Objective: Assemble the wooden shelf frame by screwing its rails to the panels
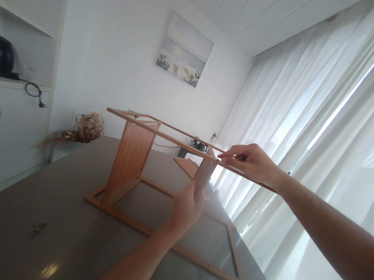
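Okay, so on the smooth grey countertop (44,201) this thing's mostly standing: a flat lower frame (124,212), a warm, grainy wooden panel (131,161) and a rounded-looking near upright (205,170) carry a slim top frame (160,131). One flat wooden piece (185,165) still sits apart on the far side. My left hand (188,206) is clenched around that upright, while my right hand (249,161) pinches the top frame's thin edge.
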`<state>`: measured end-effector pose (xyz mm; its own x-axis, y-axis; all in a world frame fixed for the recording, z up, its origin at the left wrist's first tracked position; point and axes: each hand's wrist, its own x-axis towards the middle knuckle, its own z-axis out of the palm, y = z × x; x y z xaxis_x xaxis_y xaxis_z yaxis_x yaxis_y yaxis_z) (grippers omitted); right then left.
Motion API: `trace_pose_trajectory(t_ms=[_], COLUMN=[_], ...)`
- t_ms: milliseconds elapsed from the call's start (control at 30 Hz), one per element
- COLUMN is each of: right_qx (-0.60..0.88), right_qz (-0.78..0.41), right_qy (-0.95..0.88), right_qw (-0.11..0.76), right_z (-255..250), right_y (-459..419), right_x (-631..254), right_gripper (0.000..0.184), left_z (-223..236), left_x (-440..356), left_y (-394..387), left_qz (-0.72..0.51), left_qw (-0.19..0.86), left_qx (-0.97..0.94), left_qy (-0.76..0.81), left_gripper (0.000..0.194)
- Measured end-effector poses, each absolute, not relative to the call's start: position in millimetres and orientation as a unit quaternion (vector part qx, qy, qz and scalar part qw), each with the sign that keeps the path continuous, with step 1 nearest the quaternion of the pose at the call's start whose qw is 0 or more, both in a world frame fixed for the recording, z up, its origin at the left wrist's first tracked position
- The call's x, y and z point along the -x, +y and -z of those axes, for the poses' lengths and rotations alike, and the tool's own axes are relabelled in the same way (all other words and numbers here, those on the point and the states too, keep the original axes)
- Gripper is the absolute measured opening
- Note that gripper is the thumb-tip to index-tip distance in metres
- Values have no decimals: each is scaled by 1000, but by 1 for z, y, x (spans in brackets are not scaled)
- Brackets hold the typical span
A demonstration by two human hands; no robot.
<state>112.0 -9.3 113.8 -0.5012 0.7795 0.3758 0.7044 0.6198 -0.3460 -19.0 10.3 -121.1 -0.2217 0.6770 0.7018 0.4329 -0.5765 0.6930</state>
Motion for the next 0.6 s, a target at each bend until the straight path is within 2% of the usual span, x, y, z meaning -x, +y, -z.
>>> trace_pose_trajectory(t_ms=[133,333,600], right_qx=[423,371,405], right_qz=[-133,-96,-145], right_qy=[-866,-898,-887], right_qw=[230,216,168], right_z=[-116,-118,-125], right_y=[-5,-2,18], right_x=[-109,-111,-119], right_gripper=[33,30,44], left_z=[121,122,117], left_x=[19,20,23], left_y=[12,14,16], left_qz=[-642,-636,-636], left_qw=[97,92,95], left_qx=[-617,-623,-615], left_qy=[445,446,456], left_gripper=[23,23,22])
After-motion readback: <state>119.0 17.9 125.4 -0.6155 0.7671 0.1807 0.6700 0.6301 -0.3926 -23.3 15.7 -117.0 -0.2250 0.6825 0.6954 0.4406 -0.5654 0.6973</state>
